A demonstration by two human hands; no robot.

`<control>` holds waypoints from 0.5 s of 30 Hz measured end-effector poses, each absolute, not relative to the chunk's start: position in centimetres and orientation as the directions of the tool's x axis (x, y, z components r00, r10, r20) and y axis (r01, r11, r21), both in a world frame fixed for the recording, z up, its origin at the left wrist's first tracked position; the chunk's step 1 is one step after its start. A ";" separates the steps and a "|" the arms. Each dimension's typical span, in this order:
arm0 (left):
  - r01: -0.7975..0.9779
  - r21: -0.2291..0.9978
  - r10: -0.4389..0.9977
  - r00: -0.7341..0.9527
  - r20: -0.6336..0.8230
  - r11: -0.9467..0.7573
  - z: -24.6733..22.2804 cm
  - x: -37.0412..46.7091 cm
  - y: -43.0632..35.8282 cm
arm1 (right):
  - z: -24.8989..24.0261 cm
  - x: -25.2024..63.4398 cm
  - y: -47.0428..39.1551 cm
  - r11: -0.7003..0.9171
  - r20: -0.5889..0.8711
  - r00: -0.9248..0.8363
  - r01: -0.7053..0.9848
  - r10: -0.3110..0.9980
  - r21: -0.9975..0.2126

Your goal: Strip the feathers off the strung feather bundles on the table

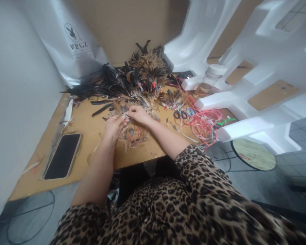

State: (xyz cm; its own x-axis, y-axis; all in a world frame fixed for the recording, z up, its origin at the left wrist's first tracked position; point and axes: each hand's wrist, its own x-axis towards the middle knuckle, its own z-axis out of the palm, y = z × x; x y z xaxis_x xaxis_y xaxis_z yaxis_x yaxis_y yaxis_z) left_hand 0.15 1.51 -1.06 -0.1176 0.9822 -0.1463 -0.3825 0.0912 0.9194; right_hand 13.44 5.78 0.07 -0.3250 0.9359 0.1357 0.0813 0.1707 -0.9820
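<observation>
Both of my hands meet over the near middle of the table, pinching a small brown feather bunch (120,106) between them. My left hand (114,126) has its fingers closed at the bunch's base. From the right, my right hand (138,115) pinches the same spot with thumb and forefinger; the fine detail there is blurred. Just below my hands lies a scatter of loose feathers and pink strands (134,134). Beyond them rises a large pile of black and brown feathers (148,68). A smaller feather cluster (172,98) sits to the right.
Dark-handled scissors (180,114) lie right of my hands, beside tangled pink string (204,124). A phone (63,156) rests at the table's left. White molded foam pieces (229,100) lean over the right side, near a lidded jar (214,75). A white bag (76,58) stands back left.
</observation>
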 end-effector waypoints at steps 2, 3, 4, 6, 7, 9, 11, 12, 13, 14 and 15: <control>-0.374 0.923 0.982 -0.116 -0.146 0.093 -1.1 0.1 1.5 | -0.1 13.4 5.9 0.207 0.170 -0.311 0.091 0.935 -0.974; -0.366 0.925 0.982 -0.114 -0.150 0.098 -1.2 0.1 1.5 | -0.1 13.4 6.0 0.216 0.181 -0.309 0.083 0.934 -0.973; -0.359 0.927 0.981 -0.112 -0.156 0.106 -1.1 0.2 1.5 | -0.2 13.4 6.0 0.214 0.184 -0.312 0.067 0.932 -0.974; -0.348 0.930 0.980 -0.110 -0.166 0.118 -1.1 0.2 1.5 | -0.2 13.3 6.1 0.177 0.160 -0.319 0.026 0.934 -0.984; -0.344 0.931 0.980 -0.107 -0.168 0.122 -1.1 0.2 1.5 | -0.2 13.3 6.0 0.148 0.139 -0.319 0.005 0.937 -0.989; -0.335 0.934 0.980 -0.102 -0.169 0.126 -1.1 0.2 1.4 | -0.1 13.2 5.9 0.099 0.104 -0.318 -0.034 0.942 -0.995; -0.329 0.935 0.981 -0.092 -0.168 0.129 -1.2 0.1 1.4 | 0.1 13.2 5.8 0.067 0.087 -0.323 -0.073 0.942 -0.995; -0.332 0.934 0.982 -0.087 -0.169 0.131 -1.3 0.1 1.4 | 0.2 13.2 5.7 0.050 0.078 -0.326 -0.091 0.942 -0.995; -0.341 0.931 0.982 -0.083 -0.168 0.130 -1.3 0.0 1.4 | 0.3 13.3 5.7 0.033 0.067 -0.329 -0.109 0.942 -0.993; -0.354 0.927 0.983 -0.083 -0.165 0.126 -1.3 0.0 1.4 | 0.5 13.4 5.6 0.014 0.055 -0.325 -0.126 0.944 -0.992; -0.371 0.921 0.983 -0.088 -0.162 0.119 -1.3 -0.1 1.5 | 0.8 13.5 5.7 -0.003 0.042 -0.313 -0.142 0.949 -0.990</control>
